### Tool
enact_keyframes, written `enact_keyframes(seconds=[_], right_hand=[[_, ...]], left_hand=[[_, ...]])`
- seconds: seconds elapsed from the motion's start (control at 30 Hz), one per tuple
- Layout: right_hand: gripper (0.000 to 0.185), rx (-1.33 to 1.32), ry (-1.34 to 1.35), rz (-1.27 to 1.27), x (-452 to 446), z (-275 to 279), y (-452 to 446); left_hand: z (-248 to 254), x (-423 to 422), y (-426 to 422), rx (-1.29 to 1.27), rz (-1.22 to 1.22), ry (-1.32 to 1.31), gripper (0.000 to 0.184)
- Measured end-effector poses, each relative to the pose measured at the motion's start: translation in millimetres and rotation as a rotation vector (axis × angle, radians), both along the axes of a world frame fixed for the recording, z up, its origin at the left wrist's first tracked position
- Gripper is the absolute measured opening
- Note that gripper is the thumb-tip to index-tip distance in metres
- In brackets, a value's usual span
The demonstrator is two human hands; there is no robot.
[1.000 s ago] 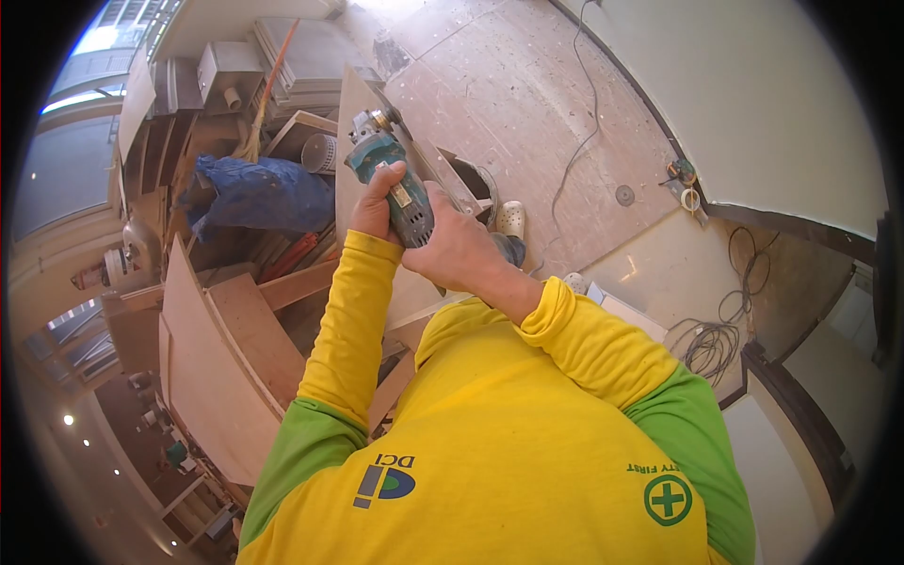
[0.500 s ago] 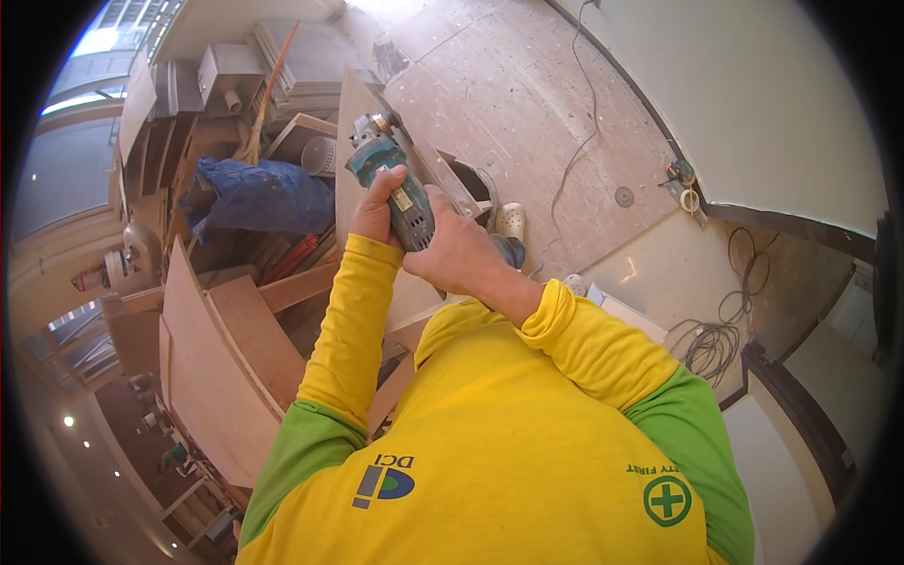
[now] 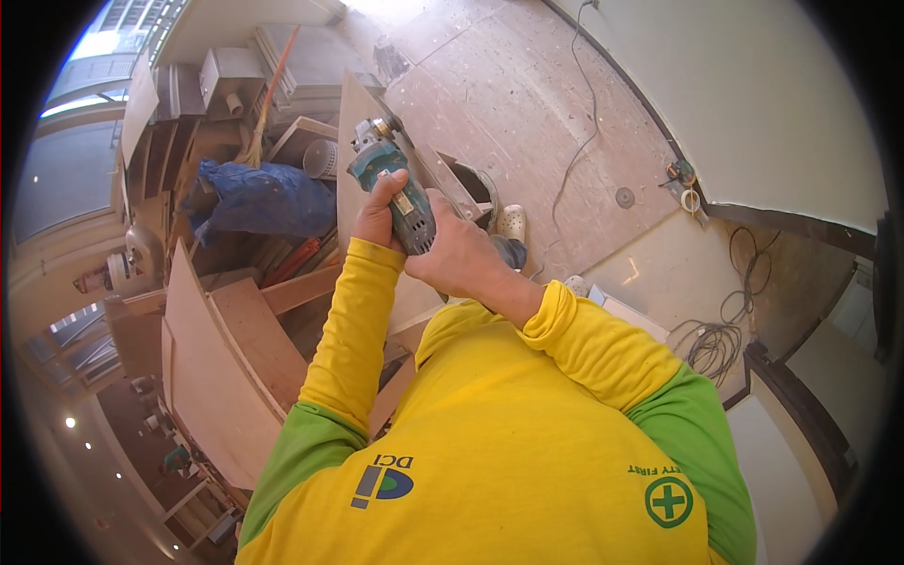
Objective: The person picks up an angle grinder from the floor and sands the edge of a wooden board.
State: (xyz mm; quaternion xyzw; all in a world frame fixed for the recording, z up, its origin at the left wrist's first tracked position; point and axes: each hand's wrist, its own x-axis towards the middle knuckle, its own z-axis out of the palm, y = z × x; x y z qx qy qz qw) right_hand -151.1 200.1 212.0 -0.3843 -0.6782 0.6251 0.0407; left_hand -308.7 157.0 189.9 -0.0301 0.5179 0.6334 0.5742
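The left arm (image 3: 347,330) reaches forward while the right arm (image 3: 612,348) slants inward across the body; the left hand (image 3: 375,222) and right hand (image 3: 461,252) grip close together (left thumb (image 3: 387,186) lying on top, right wrist (image 3: 520,296) bare).

A single wide-angle camera on the wearer's head looks steeply down and forward, black curved edges closing the corners. Nearest, the yellow shirt (image 3: 527,433) fills the bottom centre; the power tool (image 3: 396,200) sits a little farther off, above and left of the middle. The floor (image 3: 499,122) recedes toward the top, with a pale wall (image 3: 763,104) at upper right.
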Motion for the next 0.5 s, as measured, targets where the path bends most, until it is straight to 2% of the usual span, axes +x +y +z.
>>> enact_keyframes(seconds=[0.5], right_hand=[[0.099, -0.009, -0.005, 0.008, 3.7, -0.1, -1.5]], left_hand=[[2.0, 4.7, -2.1, -0.002, 0.002, 0.023, 0.033]])
